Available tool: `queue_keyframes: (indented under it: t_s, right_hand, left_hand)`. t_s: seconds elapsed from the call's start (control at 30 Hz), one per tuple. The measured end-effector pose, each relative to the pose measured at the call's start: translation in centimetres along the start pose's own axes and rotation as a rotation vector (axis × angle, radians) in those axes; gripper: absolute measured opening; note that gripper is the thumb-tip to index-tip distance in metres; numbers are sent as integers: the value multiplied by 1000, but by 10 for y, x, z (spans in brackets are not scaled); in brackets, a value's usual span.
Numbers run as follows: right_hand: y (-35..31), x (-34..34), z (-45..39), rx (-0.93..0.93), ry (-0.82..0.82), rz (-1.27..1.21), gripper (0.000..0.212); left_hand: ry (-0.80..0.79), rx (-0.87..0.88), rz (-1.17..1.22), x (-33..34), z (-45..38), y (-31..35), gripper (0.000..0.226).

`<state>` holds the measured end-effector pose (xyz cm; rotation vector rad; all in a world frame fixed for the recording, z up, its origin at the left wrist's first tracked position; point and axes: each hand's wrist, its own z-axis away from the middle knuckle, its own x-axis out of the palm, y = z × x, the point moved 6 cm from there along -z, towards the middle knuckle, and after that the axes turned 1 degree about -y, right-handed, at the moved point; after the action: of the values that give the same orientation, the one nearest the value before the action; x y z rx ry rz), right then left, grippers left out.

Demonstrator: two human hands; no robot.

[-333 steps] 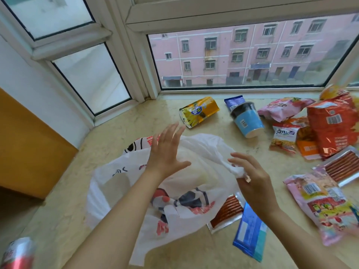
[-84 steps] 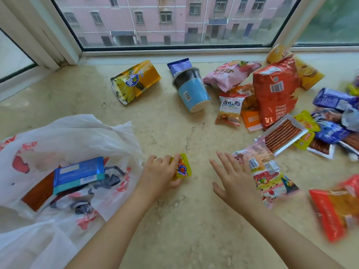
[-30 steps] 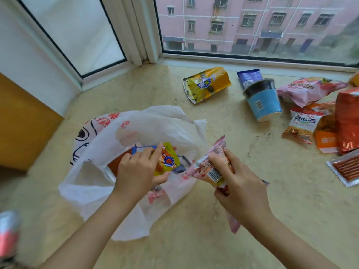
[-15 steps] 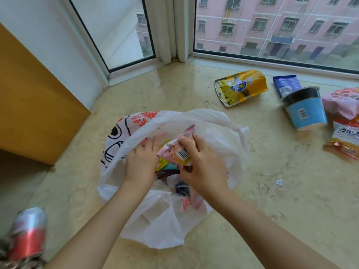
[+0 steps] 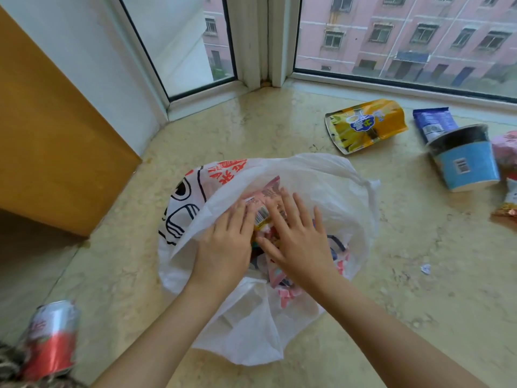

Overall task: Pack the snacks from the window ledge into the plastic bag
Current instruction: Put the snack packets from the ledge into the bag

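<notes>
Both hands have gone deeper into the plastic bag (image 5: 321, 189) since half a second ago, and the pink snack packet (image 5: 265, 197) that the right hand was carrying then now lies inside it, on top of the other contents. The right hand (image 5: 296, 242) rests flat over that packet with its fingers straight and spread, its grip wide and holding nothing; pressing this way looks meant to push the packet down and settle the pile so more will fit. The left hand (image 5: 223, 247) lies at the bag's left lip with fingers extended against the film and the packet's edge, apparently keeping the mouth open; it does not seem to pinch anything, though its thumb is hidden.

The bag sits on the window ledge (image 5: 251, 130) near the ledge's left corner, mouth turned toward the person, which keeps it within reach of both hands.

Several snacks remain unpacked toward the far right of the ledge beside the window: a yellow pouch (image 5: 366, 126), a blue packet (image 5: 433, 124) and a blue cup (image 5: 467, 163) lying on its side, with more wrappers cut off at the right edge. A red drink can (image 5: 51, 337) shows at the lower left; what it rests on cannot be told.

By this showing the packing is only partly done.
</notes>
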<state>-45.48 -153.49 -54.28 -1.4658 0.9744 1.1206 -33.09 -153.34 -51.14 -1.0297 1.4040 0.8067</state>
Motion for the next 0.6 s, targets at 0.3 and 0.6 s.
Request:
queue_keyframes:
  t_s: [0.3,0.6]
  right_hand:
    - [87,-55,42,23,143,16,42]
    - [205,-90,75,173,172,89,46]
  left_hand:
    - [103,152,84,-21,-36,80,51]
    - [158,210,120,-29,-107,184,52]
